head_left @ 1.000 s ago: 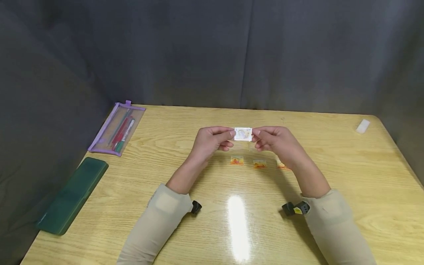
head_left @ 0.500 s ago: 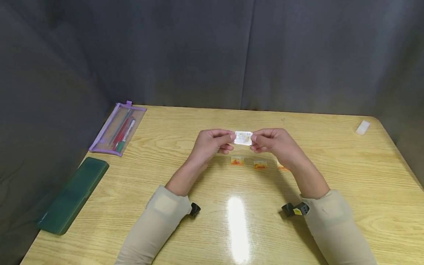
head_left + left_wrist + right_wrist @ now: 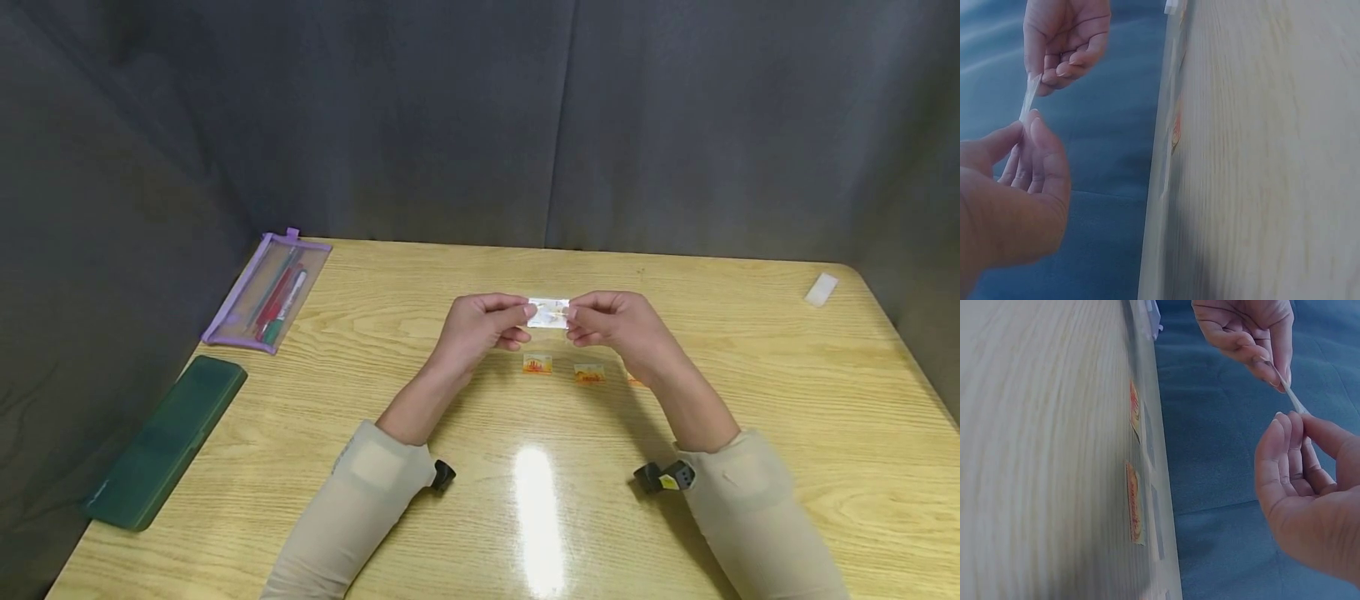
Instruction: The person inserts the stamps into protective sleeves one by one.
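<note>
Between both hands, over the back middle of the table, is a small white stamp-like piece (image 3: 550, 318) with a faint printed picture. My left hand (image 3: 486, 325) pinches its left end between thumb and fingers; my right hand (image 3: 618, 325) pinches the right end. Seen nearly edge-on, the white piece (image 3: 1030, 97) looks thin in the left wrist view. Below the hands lie orange-and-yellow stamps: one at left (image 3: 537, 364), one in the middle (image 3: 589, 373), and one at right (image 3: 636, 380) partly hidden by the right wrist. Pale flat rectangles (image 3: 1158, 522) lie beside them in the right wrist view.
At the left edge of the wooden table (image 3: 465, 517) lie a purple-trimmed mesh pouch (image 3: 266, 292) with pens inside and a dark green case (image 3: 167, 443). A small white block (image 3: 821, 289) sits at the back right. Dark curtains (image 3: 450, 125) stand behind the table.
Both hands have come down slightly with the white piece. It has tilted a little, and its print shows less clearly. The stamps on the table have stayed put.
</note>
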Available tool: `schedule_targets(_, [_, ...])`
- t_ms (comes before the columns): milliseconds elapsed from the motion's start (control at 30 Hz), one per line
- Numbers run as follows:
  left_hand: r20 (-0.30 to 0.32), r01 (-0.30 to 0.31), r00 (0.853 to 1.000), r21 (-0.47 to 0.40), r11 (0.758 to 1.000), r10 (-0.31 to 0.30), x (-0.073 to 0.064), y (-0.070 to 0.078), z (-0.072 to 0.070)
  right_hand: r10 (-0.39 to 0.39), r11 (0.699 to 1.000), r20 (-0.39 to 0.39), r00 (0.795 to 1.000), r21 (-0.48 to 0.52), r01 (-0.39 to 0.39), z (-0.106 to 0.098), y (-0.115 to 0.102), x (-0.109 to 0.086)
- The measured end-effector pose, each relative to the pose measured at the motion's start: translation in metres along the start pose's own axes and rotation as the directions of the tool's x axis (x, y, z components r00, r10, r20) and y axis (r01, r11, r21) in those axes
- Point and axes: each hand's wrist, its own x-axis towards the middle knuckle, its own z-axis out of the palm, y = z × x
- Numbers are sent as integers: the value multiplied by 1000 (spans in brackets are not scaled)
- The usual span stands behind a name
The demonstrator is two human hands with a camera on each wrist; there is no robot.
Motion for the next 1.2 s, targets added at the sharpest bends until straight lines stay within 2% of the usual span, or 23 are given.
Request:
schedule_targets(367, [-8, -12, 1000, 3, 1000, 12, 0, 0, 2, 1, 1000, -20, 1000, 0, -1, 5, 1, 0])
schedule_targets(633, [-57, -8, 998, 29, 1000, 10, 2, -1, -2, -17, 1000, -3, 1000, 21, 17, 6, 3, 3])
schedule_targets(933, [-53, 15, 999, 149, 989, -7, 5, 2, -9, 14, 999, -24, 1000, -30, -14, 6, 2, 8])
schedule_targets(1200, [-63, 48, 997, 258, 965, -32, 15, 9, -29, 35, 999, -4, 999, -39, -35, 14, -5, 24])
